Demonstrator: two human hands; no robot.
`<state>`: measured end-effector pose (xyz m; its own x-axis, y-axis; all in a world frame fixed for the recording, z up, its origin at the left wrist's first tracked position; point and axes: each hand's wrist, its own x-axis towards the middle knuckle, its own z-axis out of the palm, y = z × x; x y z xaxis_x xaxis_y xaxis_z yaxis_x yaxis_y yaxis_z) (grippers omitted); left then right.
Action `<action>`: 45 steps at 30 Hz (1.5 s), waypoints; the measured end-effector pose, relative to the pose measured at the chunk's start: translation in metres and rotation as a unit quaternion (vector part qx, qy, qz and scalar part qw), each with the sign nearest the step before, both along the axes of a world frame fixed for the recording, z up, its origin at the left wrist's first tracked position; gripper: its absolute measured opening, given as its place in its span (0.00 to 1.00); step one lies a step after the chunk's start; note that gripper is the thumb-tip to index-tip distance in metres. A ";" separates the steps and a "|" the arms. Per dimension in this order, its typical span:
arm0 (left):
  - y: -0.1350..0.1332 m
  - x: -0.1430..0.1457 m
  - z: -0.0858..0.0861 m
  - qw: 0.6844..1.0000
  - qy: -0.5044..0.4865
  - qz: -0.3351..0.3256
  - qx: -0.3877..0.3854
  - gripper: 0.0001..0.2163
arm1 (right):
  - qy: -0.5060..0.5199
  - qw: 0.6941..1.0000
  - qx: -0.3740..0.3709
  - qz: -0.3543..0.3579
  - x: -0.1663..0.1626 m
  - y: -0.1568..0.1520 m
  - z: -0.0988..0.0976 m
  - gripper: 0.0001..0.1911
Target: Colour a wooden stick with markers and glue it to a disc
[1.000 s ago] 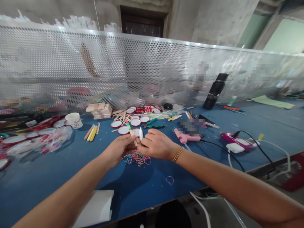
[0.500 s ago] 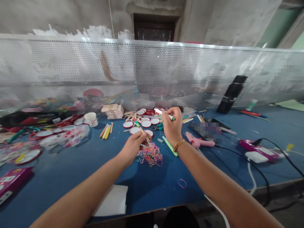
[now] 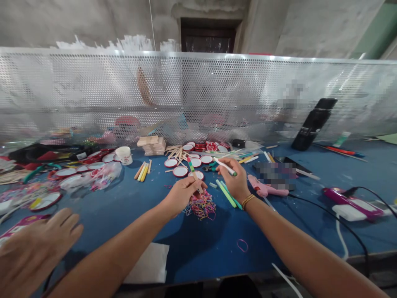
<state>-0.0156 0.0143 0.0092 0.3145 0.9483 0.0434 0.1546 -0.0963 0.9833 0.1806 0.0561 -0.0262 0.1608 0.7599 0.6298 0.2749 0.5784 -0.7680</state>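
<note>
My left hand (image 3: 182, 192) is closed on a craft stick (image 3: 192, 169) held upright at a tilt, its upper part coloured red and green. In my right hand (image 3: 234, 178) is a white marker (image 3: 227, 167) with a green end, lying across my fingers; its other tip points left toward the stick. A tangled pile of coloured rubber bands (image 3: 201, 207) lies beneath my left hand. Beside my right wrist, a light green marker (image 3: 226, 193) and a teal one rest on the table.
Another person's hand (image 3: 40, 244) reaches in at the lower left. Bottle caps (image 3: 180, 171), stacked wooden blocks (image 3: 151, 145), a paper cup (image 3: 124, 155), a pink glue gun (image 3: 266, 188) and a black bottle (image 3: 314, 124) stand or lie around. White paper (image 3: 149, 265) sits at the front.
Another person's hand has come in at lower left. My right hand has dropped slightly, with the marker tilted further down. The view has shifted a little to the left.
</note>
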 end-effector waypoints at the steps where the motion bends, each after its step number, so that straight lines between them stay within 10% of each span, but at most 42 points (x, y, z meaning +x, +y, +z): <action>1: 0.001 0.000 -0.001 1.000 0.007 -0.003 0.007 0.13 | -0.007 1.000 0.007 -0.012 0.005 0.002 -0.001 0.08; 15: 0.020 0.016 -0.020 0.998 0.028 0.043 0.040 0.10 | 0.158 0.987 -0.024 -0.013 -0.034 -0.011 0.018 0.06; 25: 0.026 0.051 -0.001 0.996 -0.050 0.067 -0.024 0.08 | 0.171 0.983 0.060 -0.040 -0.018 -0.019 0.019 0.06; 45: 0.037 0.052 -0.025 0.998 -0.065 -0.013 0.021 0.12 | -0.036 0.990 0.078 -0.107 -0.013 -0.021 0.012 0.10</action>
